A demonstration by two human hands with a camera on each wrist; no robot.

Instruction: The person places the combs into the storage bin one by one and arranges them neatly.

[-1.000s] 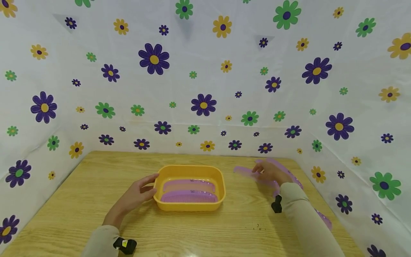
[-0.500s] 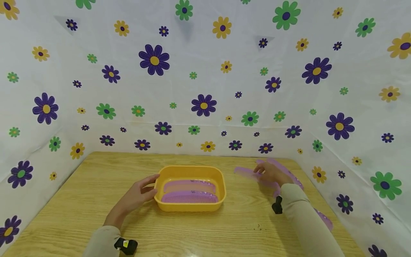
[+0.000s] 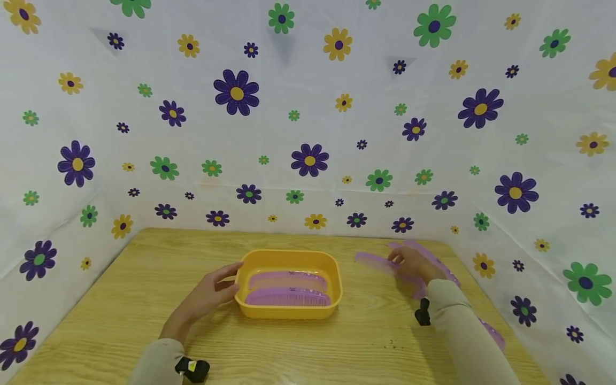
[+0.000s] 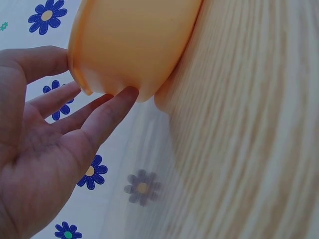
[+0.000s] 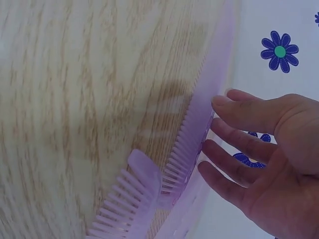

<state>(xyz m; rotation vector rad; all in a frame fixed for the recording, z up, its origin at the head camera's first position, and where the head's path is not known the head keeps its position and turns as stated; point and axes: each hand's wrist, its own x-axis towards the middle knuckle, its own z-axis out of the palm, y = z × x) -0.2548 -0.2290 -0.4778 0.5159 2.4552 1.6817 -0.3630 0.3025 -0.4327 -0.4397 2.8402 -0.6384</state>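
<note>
My left hand [image 3: 207,293] rests its fingertips on the left end of a yellow plastic tray [image 3: 289,312]. In the left wrist view the fingers are spread against the tray's outer wall. Two purple combs, a near comb [image 3: 287,298] and a far comb [image 3: 284,275], lie side by side in the tray. My right hand [image 3: 416,263] reaches over another purple comb [image 3: 370,259] on the table. In the right wrist view its fingertips touch the spine of that comb [image 5: 197,119], with the fingers loosely extended. Part of the comb is hidden beneath the hand in the head view.
More purple combs lie on the right, including a comb [image 3: 441,267] beyond the right hand and a comb [image 3: 495,336] beside the forearm. Dark specks [image 3: 392,345] dot the wooden table [image 3: 317,353]. Flower-printed white sheeting [image 3: 269,128] surrounds the back and sides.
The head view has shifted slightly, so everything sits a little lower and further right. Both hands keep nearly the same places, at the tray and the comb.
</note>
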